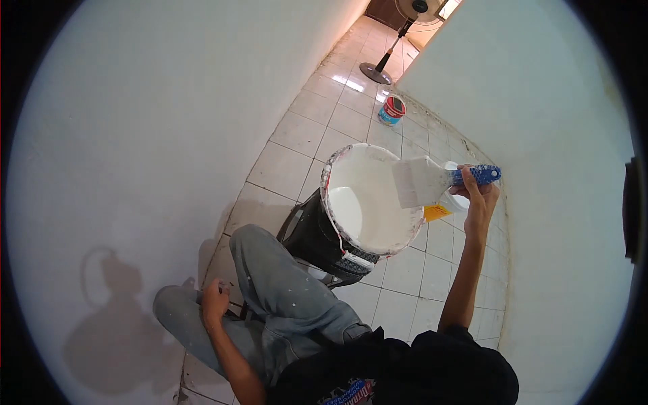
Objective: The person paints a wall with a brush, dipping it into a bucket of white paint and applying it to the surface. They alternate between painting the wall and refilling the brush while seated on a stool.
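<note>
A wide paint brush with a blue handle is gripped in my right hand. Its white, paint-covered bristles hang over the right side of a large bucket, whose rim is smeared with paint. White paint lies in the bottom of the bucket. The bucket rests in a black holder, with its handle hanging at the near side. My left hand lies by my left knee, its fingers curled; whether anything small is in it is hidden.
Behind the bucket stands a small red and blue can. A white container with a yellow label is partly behind my right hand. Farther off is a standing fan. Walls rise on both sides of the tiled floor.
</note>
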Available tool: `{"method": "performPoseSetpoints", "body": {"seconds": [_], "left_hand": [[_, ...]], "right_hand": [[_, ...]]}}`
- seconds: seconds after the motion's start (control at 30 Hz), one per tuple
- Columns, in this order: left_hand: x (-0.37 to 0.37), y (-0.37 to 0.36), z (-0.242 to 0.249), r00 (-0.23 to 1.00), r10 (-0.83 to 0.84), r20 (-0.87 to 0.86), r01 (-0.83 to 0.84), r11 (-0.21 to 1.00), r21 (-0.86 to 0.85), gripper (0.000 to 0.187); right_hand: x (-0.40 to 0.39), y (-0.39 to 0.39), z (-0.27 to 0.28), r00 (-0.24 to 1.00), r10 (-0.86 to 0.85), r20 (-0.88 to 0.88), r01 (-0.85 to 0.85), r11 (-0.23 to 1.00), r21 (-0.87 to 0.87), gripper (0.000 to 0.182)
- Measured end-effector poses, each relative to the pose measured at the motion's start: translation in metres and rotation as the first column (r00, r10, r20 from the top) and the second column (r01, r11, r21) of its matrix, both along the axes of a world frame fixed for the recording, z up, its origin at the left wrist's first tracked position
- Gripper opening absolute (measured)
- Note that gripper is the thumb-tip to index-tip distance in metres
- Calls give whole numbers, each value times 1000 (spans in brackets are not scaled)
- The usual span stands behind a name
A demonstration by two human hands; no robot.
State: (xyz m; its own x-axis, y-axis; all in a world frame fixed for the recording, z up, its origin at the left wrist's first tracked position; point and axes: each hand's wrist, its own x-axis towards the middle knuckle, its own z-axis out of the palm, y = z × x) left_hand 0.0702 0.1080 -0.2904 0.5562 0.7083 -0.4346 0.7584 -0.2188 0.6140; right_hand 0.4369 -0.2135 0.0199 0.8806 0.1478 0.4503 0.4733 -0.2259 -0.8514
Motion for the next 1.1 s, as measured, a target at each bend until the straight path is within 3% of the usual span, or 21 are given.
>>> {"method": "performPoseSetpoints", "body": {"seconds": [0.13, 0.23, 0.27, 0.37, 0.53, 0.73, 0.87, 1.0, 1.1], "left_hand": [[-7, 3, -16, 998, 2, 59, -2, 1000, -3, 24], [-9, 5, -29, 996, -21, 88, 19, 1000, 14, 23], [-11, 4, -30, 996, -28, 80, 24, 999, 45, 23], [-10, 2, -23, 995, 2, 96, -6, 999, 36, 22], [-9, 2, -14, 998, 20, 64, -21, 1000, 5, 22], [-7, 4, -13, 1000, -17, 23, 16, 1000, 20, 25], [-6, 3, -10, 1000, -16, 3, 16, 999, 32, 25], [-12, 7, -32, 999, 14, 43, -13, 1000, -2, 24], [-9, 3, -10, 999, -9, 43, 9, 1000, 10, 23]], "right_hand": [[1, 5, -28, 998, 1, -68, -2, 1000, -19, 26], [10, 14, -79, 988, 52, -143, -83, 972, -219, 23], [9, 20, -93, 975, 115, -191, -145, 978, -150, 21], [8, 28, -111, 972, 100, -214, -157, 950, -269, 21], [4, 28, -75, 981, 122, -149, -155, 960, -234, 19], [-19, 25, 11, 980, 33, 195, -13, 994, -104, 20], [-23, 23, 13, 957, -40, 288, 15, 996, 87, 18], [-13, 25, -59, 999, 44, 23, -43, 997, -58, 17], [-11, 34, -114, 991, 77, -109, -101, 965, -241, 19]]}}
